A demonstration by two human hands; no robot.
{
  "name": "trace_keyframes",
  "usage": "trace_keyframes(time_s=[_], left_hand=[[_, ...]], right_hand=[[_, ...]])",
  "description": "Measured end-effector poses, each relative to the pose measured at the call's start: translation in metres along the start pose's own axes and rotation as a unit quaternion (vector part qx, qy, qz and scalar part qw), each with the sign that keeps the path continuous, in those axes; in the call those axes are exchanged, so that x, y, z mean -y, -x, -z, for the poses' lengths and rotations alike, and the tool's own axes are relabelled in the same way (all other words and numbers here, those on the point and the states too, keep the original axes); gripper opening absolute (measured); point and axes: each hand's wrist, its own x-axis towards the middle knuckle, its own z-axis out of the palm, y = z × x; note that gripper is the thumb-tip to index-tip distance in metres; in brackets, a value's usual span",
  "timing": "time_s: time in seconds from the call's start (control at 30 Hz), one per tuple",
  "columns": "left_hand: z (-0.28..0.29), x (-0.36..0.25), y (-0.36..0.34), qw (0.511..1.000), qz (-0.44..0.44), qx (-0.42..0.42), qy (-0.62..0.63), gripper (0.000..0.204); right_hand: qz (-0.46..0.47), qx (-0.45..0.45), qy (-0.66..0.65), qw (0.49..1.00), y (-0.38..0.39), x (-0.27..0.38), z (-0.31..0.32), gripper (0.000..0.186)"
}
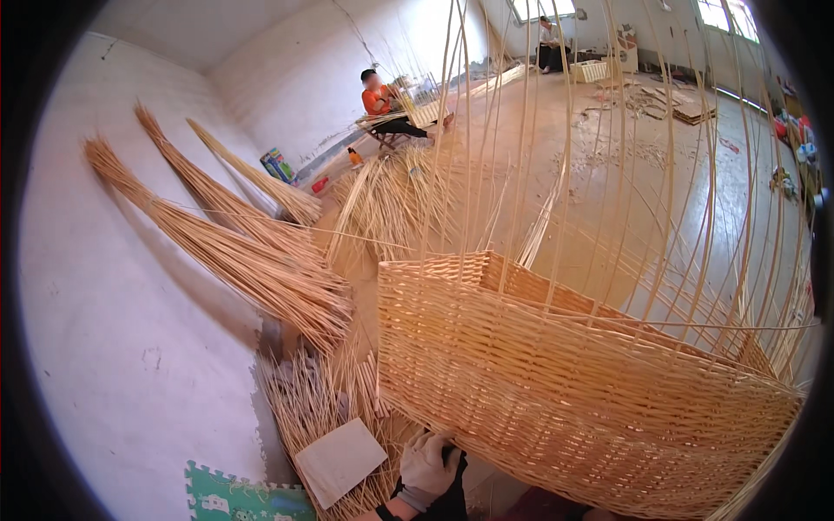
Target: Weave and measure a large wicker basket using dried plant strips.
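Observation:
A large rectangular wicker basket (565, 391) fills the lower right of the head view, tilted, with its woven long side toward me. Tall unwoven stakes (569, 174) rise from its walls, and one long rod (660, 323) runs along the rim. At the basket's lower left edge is my left hand (427, 464), in a whitish glove with dark parts. Its fingers are curled closed against that bottom edge; the fingertips are partly hidden. My right hand is not visible.
Bundles of brown rods (226, 239) lean on the left wall. A pale rod heap (395, 195) lies beyond the basket. Near my hand are loose rods, a pale flat board (340, 463) and a green foam mat (234, 495). Two people sit working farther back, one in orange (375, 100).

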Motion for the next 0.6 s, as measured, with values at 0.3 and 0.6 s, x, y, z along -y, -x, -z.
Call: trace_keyframes(time_s=[0.3, 0.6], left_hand=[[0.0014, -0.0017, -0.0012, 1.0, -0.005, -0.01, 0.008, 0.037], [0.0016, -0.0028, -0.0044, 1.0, -0.007, -0.012, 0.015, 0.036]], right_hand=[[0.003, 0.005, 0.003, 1.0, -0.0048, 0.0021, -0.0007, 0.049], [0.006, 0.012, 0.004, 1.0, -0.0061, 0.0016, -0.001, 0.05]])
